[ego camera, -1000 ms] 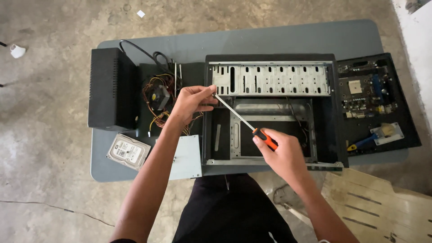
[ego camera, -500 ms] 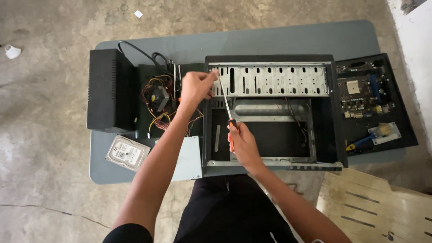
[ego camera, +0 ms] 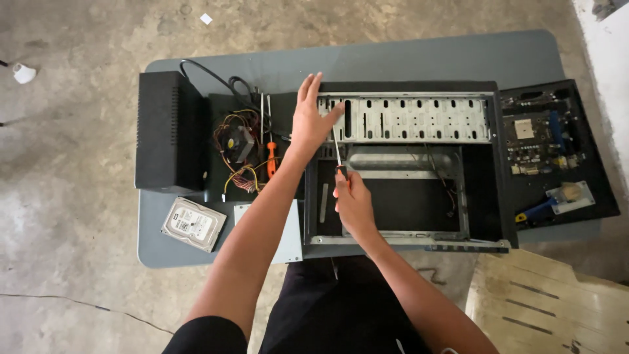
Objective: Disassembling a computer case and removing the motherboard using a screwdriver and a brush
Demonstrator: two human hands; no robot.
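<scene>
Two hands: right hand [ego camera: 354, 203] grips a slim steel screwdriver [ego camera: 337, 152], flat left hand [ego camera: 310, 118] presses the perforated metal case [ego camera: 406, 118]

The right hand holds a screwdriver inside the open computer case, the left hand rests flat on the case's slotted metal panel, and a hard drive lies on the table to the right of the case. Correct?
Not quite. In the head view the hard drive lies on the table to the left of the computer case, not the right. The rest stands: the right hand holds the screwdriver inside the case, and the left hand rests on the slotted panel.

left hand [ego camera: 309, 121] flat, fingers spread (right hand [ego camera: 354, 203] fisted).
</scene>
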